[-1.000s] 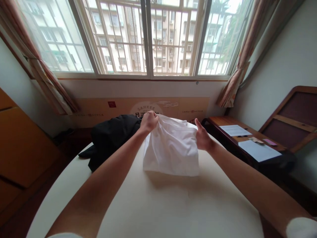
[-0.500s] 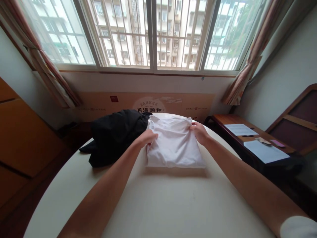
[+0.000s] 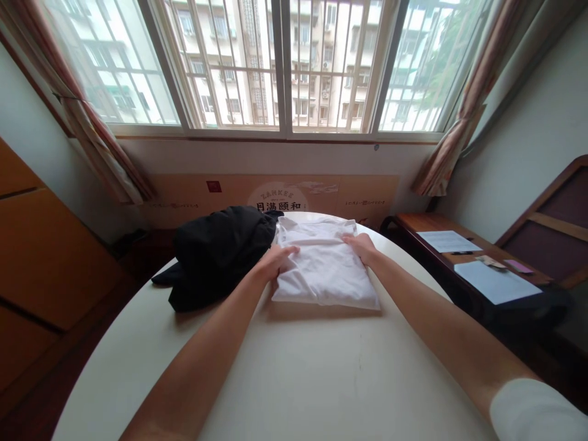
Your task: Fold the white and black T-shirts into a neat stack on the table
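A white cloth garment [image 3: 326,275], folded into a rough rectangle, lies on the white round table [image 3: 294,373]. My left hand [image 3: 275,260] grips its left edge, thumb on top and the other fingers hidden beneath. At the upper right edge, my right hand [image 3: 360,246] pinches the same garment, its thumb over the fabric. Creases run across the cloth between both hands. Just left of it rests a heap of black fabric [image 3: 215,254], close to my left hand.
A wooden side table [image 3: 413,222] at the right bears paper sheets [image 3: 496,283], a pen and small items. Behind the round table stands a printed cardboard panel [image 3: 321,196] under the window. An orange-brown cabinet [image 3: 41,263] is at the left.
My right hand has moved slightly left and down, further over the garment. My left thumb reaches a little farther onto the cloth, and the garment's near edge looks tilted and puffed.
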Available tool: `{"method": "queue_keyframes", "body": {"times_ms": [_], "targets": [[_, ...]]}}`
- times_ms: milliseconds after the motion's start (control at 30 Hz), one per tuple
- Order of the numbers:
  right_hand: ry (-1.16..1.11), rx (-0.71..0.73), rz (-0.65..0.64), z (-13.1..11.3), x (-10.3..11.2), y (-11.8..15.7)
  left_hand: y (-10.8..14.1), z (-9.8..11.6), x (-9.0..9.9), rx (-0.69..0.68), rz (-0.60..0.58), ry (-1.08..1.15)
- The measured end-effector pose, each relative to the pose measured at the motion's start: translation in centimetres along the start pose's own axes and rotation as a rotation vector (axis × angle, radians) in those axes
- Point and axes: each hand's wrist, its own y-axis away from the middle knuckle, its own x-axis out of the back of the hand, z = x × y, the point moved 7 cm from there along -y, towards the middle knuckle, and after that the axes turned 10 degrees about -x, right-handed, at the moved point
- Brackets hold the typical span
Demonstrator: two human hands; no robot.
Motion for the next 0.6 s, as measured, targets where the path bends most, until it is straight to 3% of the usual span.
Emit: {"method": "queue_keyframes", "body": {"times_ms": [200, 367, 500, 600], "targets": [[0.105, 0.097, 0.02, -0.7, 1.3, 3.6, 4.8, 0.0, -0.8, 0.06, -0.16, -0.163], [0.114, 0.215, -0.071, 1.4, 3.4, 8.9, 11.9, -0.9, -1.4, 0.156, -0.183, -0.144], [0.022, 0.096, -0.142, 4.0, 4.9, 11.0, 17.7, -1.6, -2.9, 0.225, -0.211, 0.024], [-0.116, -0.03, -0.375, 4.2, 4.1, 11.4, 17.4, -1.0, -3.1, 0.159, -0.223, 0.06]]}}
